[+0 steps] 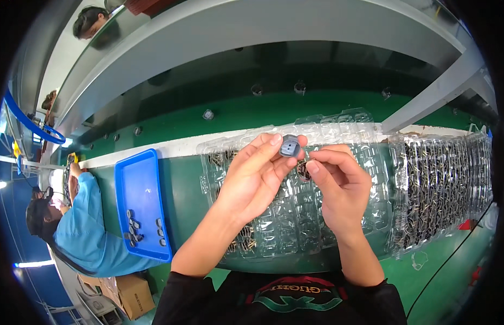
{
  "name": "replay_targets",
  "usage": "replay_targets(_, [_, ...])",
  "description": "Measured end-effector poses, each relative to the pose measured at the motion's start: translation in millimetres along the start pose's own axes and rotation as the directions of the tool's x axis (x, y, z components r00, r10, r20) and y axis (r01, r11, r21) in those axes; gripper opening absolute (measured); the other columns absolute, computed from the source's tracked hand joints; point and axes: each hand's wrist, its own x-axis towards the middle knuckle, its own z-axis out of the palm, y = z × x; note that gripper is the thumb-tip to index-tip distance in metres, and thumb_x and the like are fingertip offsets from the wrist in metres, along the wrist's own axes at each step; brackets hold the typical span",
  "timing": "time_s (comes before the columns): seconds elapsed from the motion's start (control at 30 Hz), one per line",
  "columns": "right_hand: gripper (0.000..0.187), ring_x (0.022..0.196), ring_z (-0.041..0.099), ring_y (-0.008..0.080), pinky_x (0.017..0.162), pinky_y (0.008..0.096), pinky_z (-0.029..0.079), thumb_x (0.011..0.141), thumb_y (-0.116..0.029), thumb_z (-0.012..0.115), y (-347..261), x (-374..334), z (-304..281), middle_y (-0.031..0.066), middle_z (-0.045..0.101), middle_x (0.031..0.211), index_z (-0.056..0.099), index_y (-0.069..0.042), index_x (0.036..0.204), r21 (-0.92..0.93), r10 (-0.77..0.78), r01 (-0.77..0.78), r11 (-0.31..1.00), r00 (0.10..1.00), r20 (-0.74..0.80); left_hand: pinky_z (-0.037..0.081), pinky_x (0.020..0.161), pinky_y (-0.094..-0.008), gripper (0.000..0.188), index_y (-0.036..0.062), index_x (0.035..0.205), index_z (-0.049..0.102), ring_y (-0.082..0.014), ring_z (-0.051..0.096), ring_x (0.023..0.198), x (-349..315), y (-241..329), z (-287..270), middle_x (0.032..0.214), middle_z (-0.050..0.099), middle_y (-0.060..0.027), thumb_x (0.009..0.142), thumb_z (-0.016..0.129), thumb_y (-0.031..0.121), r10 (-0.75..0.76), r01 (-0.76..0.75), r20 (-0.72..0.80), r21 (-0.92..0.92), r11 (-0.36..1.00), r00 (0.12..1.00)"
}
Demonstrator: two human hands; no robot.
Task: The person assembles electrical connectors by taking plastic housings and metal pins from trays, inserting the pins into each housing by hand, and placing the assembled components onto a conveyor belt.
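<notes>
Between the thumb and fingers of my left hand (256,176) is a small grey plastic housing (290,146), two dark holes showing on its face. My right hand (344,187) is closed in a pinch just to the right of it, apart from the housing. A small dark and coppery part (303,171) shows beside the right fingertips; I cannot tell whether they grip it or it lies in the tray behind. Below both hands spreads a clear plastic blister tray (338,127), with a few metal-pinned parts (242,241) in its left pockets.
A blue tray (137,200) on the left carries several grey housings (134,225). Clear trays full of pinned parts (436,189) are stacked on the right. A grey metal post (425,92) rises at the back right. Another person in a blue top (95,227) sits at the left.
</notes>
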Motion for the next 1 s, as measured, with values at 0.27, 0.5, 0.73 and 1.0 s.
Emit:
replay_targets(0.27, [0.021, 0.078, 0.067, 0.0146, 0.061, 0.0255, 0.055, 0.08, 0.009, 0.074, -17.8, -7.2, 4.1, 0.0119, 0.067, 0.091, 0.07, 0.002, 0.099, -0.444, -0.315, 0.315, 0.839, 0.946, 0.076, 0.053, 0.098, -0.0361, 0.036, -0.002, 0.137, 0.05, -0.0208, 0.059, 0.116, -29.4, -19.7, -17.1, 0.125, 0.06, -0.0129, 0.102, 0.052, 0.01, 0.069, -0.076, 0.122, 0.058, 0.995, 0.99])
replay_targets(0.5, [0.023, 0.074, 0.067, 0.0201, 0.059, 0.0274, 0.055, 0.075, 0.012, 0.075, -28.7, -6.7, -2.0, 0.0138, 0.068, 0.088, 0.069, 0.002, 0.095, -0.546, -0.421, 0.451, 0.706, 0.887, 0.189, 0.056, 0.099, -0.0428, 0.034, -0.0059, 0.131, 0.052, -0.0305, 0.058, 0.122, -28.3, -24.0, -19.6, 0.132, 0.055, -0.0186, 0.097, 0.054, 0.0, 0.131, -0.189, 0.315, 0.162, 0.968, 0.94])
replay_targets(0.73, [0.026, 0.073, 0.066, 0.0228, 0.059, 0.0287, 0.054, 0.072, 0.01, 0.077, -19.9, -6.1, 1.6, 0.0123, 0.068, 0.088, 0.068, 0.001, 0.095, -0.599, -0.54, 0.551, 0.581, 0.812, 0.222, 0.056, 0.099, -0.043, 0.032, -0.0067, 0.129, 0.054, -0.0294, 0.057, 0.123, -30.8, -27.7, -16.4, 0.133, 0.053, -0.0188, 0.097, 0.054, -0.001, 0.109, -0.141, 0.3, 0.09, 0.986, 0.948])
replay_targets(1.0, [0.027, 0.071, 0.063, 0.0227, 0.057, 0.0299, 0.052, 0.071, 0.011, 0.075, -6.8, -6.6, 9.6, 0.0108, 0.066, 0.087, 0.067, 0.001, 0.096, -0.645, -0.593, 0.581, 0.497, 0.769, 0.237, 0.053, 0.101, -0.0428, 0.032, -0.0041, 0.128, 0.056, -0.0295, 0.053, 0.128, -30.3, -37.8, -11.0, 0.133, 0.055, -0.0162, 0.096, 0.056, 0.0, 0.265, -0.314, 0.265, 0.162, 0.935, 0.927])
